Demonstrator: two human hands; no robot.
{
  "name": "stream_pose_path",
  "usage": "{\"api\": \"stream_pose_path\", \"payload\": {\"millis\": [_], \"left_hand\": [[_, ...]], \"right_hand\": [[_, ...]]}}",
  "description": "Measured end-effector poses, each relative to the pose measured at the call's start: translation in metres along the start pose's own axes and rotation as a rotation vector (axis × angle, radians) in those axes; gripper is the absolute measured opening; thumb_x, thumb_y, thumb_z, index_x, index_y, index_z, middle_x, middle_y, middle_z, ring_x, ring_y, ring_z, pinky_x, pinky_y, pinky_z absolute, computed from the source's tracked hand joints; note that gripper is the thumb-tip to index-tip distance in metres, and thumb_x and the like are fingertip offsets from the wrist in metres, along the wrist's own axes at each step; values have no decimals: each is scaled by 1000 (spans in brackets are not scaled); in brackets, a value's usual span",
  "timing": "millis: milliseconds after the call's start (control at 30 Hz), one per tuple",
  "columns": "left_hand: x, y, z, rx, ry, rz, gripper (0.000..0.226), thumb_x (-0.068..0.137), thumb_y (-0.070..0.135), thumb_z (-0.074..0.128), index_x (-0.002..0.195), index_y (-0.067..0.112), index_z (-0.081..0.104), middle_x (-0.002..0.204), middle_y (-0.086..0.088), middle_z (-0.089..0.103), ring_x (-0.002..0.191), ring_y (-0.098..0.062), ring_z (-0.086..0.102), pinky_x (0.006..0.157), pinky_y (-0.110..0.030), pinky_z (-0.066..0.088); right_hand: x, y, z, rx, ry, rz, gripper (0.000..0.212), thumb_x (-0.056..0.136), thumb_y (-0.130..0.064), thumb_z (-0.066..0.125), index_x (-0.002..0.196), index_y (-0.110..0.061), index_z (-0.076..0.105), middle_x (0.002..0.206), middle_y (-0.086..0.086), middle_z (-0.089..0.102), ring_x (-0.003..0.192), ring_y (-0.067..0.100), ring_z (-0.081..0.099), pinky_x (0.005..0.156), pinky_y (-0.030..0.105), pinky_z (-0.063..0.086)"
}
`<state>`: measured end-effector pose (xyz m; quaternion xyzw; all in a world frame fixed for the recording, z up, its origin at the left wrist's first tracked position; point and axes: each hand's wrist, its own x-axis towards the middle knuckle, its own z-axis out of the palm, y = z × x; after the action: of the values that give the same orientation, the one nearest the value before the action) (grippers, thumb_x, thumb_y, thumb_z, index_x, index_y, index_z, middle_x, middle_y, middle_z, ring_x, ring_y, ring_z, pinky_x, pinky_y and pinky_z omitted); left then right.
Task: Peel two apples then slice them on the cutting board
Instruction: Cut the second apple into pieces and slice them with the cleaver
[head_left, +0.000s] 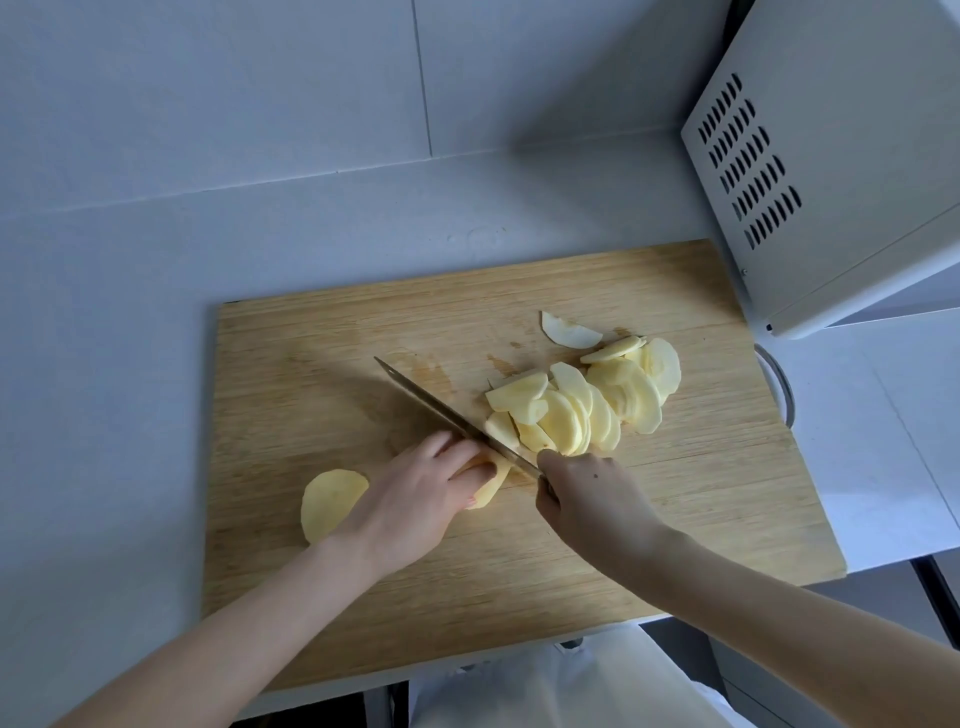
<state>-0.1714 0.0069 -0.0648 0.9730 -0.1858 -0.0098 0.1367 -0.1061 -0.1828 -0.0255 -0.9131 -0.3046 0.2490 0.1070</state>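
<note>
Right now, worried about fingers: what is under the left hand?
A peeled apple piece, held on the cutting board beside the knife. The left hand covers most of it, hiding its size.

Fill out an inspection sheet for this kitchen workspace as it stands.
Surface: wooden cutting board lying on a pale counter.
Job's things: pile of peeled apple slices right of centre; apple piece under the blade; peeled apple half on the board's left side; knife angled across the board.
Clutter: one stray slice behind the pile.
Hands: left hand holds the apple piece; right hand grips the knife handle.
Cables: nothing seen.
Surroundings: white vented appliance at the back right; tiled wall behind.
</note>
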Motion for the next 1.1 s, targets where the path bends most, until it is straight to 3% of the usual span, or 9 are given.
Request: {"api": "stream_pose_path", "payload": {"millis": [200, 367, 533, 633, 833, 967, 1100], "left_hand": [[-4, 1, 5, -6, 41, -5, 41, 65, 8, 84, 104, 14, 72, 111, -5, 67, 104, -23, 59, 76, -35, 59], [-9, -2, 13, 10, 20, -5, 50, 63, 9, 87, 110, 15, 70, 115, -5, 66, 105, -24, 60, 81, -36, 58], [-7, -3, 13, 5, 28, -1, 50, 64, 9, 86, 111, 13, 69, 117, -5, 65, 105, -25, 60, 76, -39, 59], [-6, -1, 10, -11, 49, 4, 45, 65, 8, 84, 108, 13, 70, 114, -5, 66, 104, -24, 57, 74, -37, 59], [-5, 2, 8, -6, 79, 18, 43, 64, 5, 84, 104, 12, 72, 111, -6, 66, 106, -22, 53, 78, -33, 58], [-7, 1, 9, 6, 90, 18, 43, 64, 7, 85, 105, 13, 72, 109, -6, 66, 105, -22, 53, 80, -33, 56], [-8, 1, 10, 34, 86, 18, 46, 59, 10, 89, 102, 14, 73, 107, -5, 68, 100, -24, 60, 78, -32, 57]], "right_hand": [[1, 11, -2, 96, 4, 49, 35, 93, -17, 43, 62, -24, 29, 56, -8, 37, 47, 8, 34, 45, 21, 26], [-19, 5, -19, 20, 3, 12, 19, 94, -20, 41, 75, -18, 38, 57, -8, 35, 46, 9, 31, 45, 22, 23], [-12, 1, -18, -20, -5, -12, 18, 95, -18, 38, 78, -16, 39, 58, -7, 35, 47, 7, 32, 44, 20, 22], [0, -3, -4, -8, -26, 3, 15, 96, -17, 38, 80, -17, 38, 61, -6, 38, 54, 14, 42, 46, 22, 29], [9, 4, 5, 156, -25, 81, 30, 93, -15, 43, 64, -19, 35, 59, -5, 41, 55, 15, 42, 50, 28, 39], [-3, 6, -6, 161, 2, 76, 35, 92, -15, 43, 60, -23, 30, 56, -5, 39, 48, 10, 35, 46, 22, 27], [-21, 4, -17, 79, 18, 31, 23, 93, -19, 42, 71, -16, 39, 58, -3, 39, 49, 14, 36, 46, 24, 27]]}}
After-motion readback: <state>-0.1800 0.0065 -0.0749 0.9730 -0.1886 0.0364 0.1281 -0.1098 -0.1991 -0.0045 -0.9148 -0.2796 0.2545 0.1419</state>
